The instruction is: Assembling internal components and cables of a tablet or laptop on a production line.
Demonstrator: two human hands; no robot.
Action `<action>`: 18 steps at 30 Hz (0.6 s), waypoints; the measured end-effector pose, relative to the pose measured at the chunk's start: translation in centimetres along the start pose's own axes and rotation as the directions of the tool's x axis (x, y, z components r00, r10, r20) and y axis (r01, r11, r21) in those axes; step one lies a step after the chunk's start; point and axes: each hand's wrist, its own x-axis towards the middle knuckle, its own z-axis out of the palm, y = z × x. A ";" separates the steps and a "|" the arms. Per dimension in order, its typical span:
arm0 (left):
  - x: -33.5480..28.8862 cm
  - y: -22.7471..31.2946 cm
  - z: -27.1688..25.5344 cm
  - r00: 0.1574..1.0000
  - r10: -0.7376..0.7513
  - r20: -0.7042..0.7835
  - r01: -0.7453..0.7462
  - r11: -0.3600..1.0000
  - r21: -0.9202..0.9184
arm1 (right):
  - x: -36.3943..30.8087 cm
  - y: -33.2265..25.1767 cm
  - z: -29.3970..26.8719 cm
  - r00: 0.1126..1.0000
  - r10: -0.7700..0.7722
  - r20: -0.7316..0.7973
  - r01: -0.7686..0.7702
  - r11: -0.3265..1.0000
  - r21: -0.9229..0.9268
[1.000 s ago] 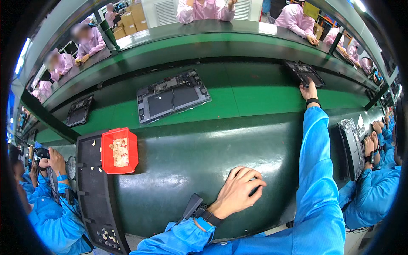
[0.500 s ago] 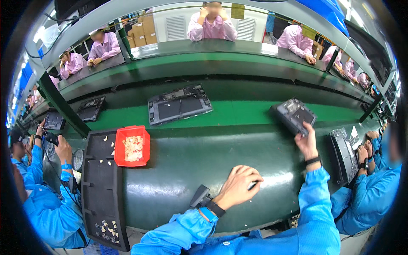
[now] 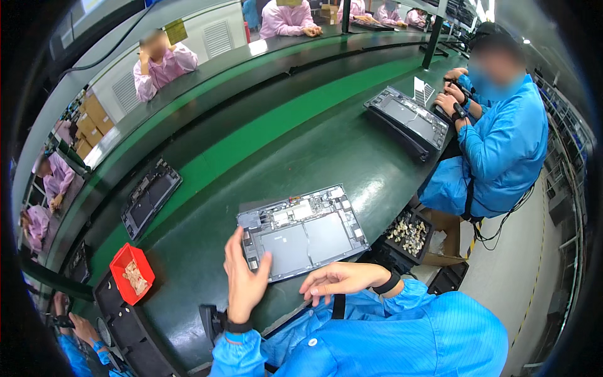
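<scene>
An opened laptop base [image 3: 314, 242], with a bare circuit board along its far side and a grey panel nearer me, lies on the green table before me. My left hand [image 3: 246, 279] is at its near left corner, thumb and fingers spread apart; the fingertips seem to touch the edge. By the near edge hovers my right hand [image 3: 342, 281], its fingers loosely bent and apart, with nothing visible in them. Whether it touches the base I cannot tell. A dark handheld tool or stand [image 3: 212, 322] sits beside my left wrist.
At left stand a red bin [image 3: 139, 265] of pale scraps and a black tray [image 3: 129, 327]. Another opened base [image 3: 151, 198] lies farther off. Right, a co-worker in blue [image 3: 502, 135] sits by stacked bases [image 3: 408, 119]. A black box [image 3: 424, 220] of pale pieces stands below the table edge.
My view has turned right. The base that my right hand gripped at far right now lies in front of me, and that hand is off it. My left hand has moved to its left corner.
</scene>
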 end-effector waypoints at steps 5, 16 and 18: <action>-7.4 3.3 -1.6 0.993 -0.116 0.010 0.115 0.991 0.074 | 0.2 -0.6 -0.4 1.000 0.009 0.020 -0.009 0.999 0.042; -18.6 13.2 -12.7 0.835 0.370 -0.407 -0.338 0.929 0.151 | 0.5 0.2 -4.3 0.785 -0.301 -0.542 0.146 0.939 -0.310; -21.4 13.8 -13.2 0.811 0.346 -0.473 -0.282 0.938 0.202 | 1.8 1.1 -3.7 0.800 -0.331 -0.500 0.178 0.927 -0.329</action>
